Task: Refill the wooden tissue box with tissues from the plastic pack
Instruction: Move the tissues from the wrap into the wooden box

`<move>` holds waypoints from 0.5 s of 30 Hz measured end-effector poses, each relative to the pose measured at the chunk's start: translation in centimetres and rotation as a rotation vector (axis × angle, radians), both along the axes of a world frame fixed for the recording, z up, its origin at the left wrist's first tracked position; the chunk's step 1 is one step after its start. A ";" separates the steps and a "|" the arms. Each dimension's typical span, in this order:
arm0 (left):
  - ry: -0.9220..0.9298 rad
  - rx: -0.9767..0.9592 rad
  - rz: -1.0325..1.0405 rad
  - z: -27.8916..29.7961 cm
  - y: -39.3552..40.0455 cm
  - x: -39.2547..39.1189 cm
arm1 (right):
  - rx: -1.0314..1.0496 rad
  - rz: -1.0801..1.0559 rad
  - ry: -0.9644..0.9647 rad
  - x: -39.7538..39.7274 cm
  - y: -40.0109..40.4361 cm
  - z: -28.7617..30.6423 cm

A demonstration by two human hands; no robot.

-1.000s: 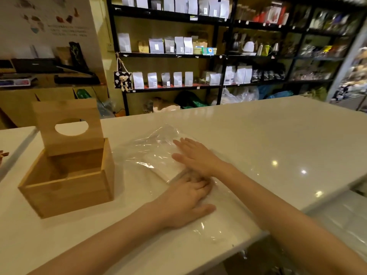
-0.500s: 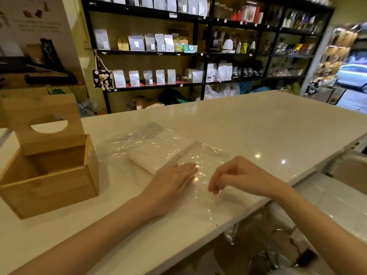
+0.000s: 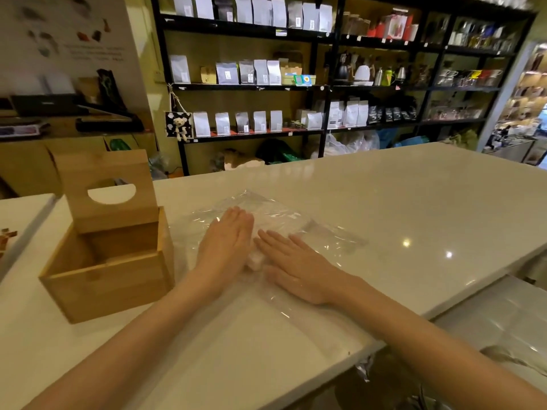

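Note:
A wooden tissue box point(image 3: 109, 261) stands on the white counter at the left, its lid with an oval slot raised upright, its inside bare. To its right lies a clear plastic pack point(image 3: 319, 235) holding white tissues point(image 3: 255, 261). My left hand point(image 3: 226, 241) lies flat, palm down, on the pack's left part. My right hand point(image 3: 291, 261) lies flat on the pack beside it, fingers pointing up-left. A bit of the tissue stack shows between the two hands.
The white counter point(image 3: 414, 202) stretches right and back, and its front edge runs close below my forearms. A second white surface point(image 3: 17, 220) sits at the far left. Dark shelves point(image 3: 296, 84) with bags and kettles stand behind.
My left hand slid forward onto the tissue stack. My right hand went from a loose pinch at the pack's near edge to lying flat on the plastic beside the left.

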State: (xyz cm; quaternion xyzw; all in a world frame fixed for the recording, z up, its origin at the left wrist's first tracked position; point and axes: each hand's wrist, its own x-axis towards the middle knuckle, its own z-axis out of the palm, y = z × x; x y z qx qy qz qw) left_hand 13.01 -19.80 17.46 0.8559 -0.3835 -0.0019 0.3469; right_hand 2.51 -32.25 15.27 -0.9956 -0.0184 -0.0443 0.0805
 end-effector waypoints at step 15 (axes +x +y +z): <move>0.244 0.121 0.159 -2.1 1.3 2.9 | -0.001 -0.058 0.102 0.4 0.6 0.2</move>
